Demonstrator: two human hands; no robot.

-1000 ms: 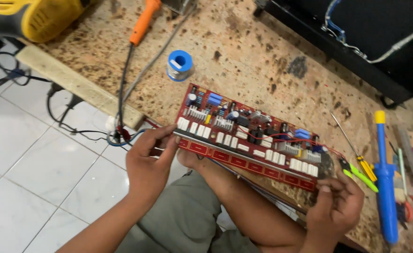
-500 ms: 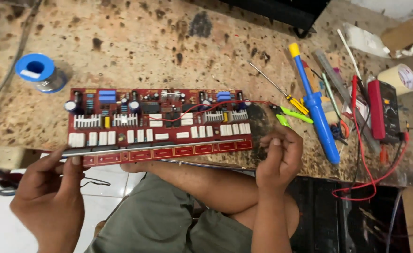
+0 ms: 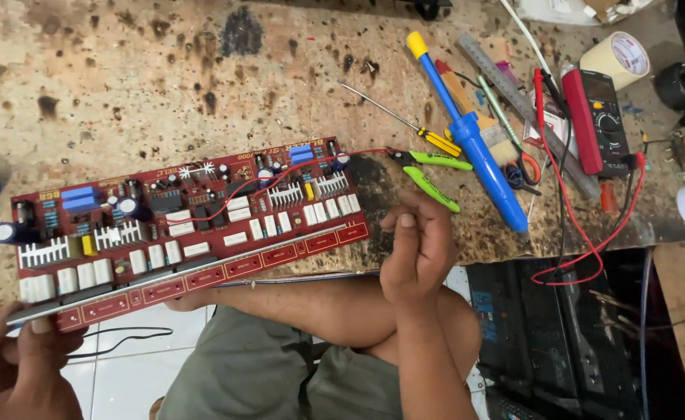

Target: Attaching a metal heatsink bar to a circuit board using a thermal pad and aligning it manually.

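Observation:
A long red circuit board (image 3: 187, 225) with white resistors, blue capacitors and small heat sinks lies tilted over the front edge of the speckled workbench (image 3: 163, 78). My left hand (image 3: 15, 365) grips its lower left end at the metal strip. To the right of the board's other end, my right hand (image 3: 420, 249) hovers off the board with its fingers curled closed and nothing visible in them. Green-handled pliers (image 3: 432, 175) lie just beyond the knuckles. My folded legs show below the bench edge.
A blue desoldering pump (image 3: 474, 140), a thin screwdriver (image 3: 436, 140), a metal ruler (image 3: 498, 70), a red-cased multimeter (image 3: 603, 117) with red leads (image 3: 583, 233) and a tape roll (image 3: 614, 58) crowd the right. A black device (image 3: 544, 327) sits on the floor.
My right hand has let go of the board's right end and now hangs closed beside it. The board tilts, held only at its left end. The view has shifted right.

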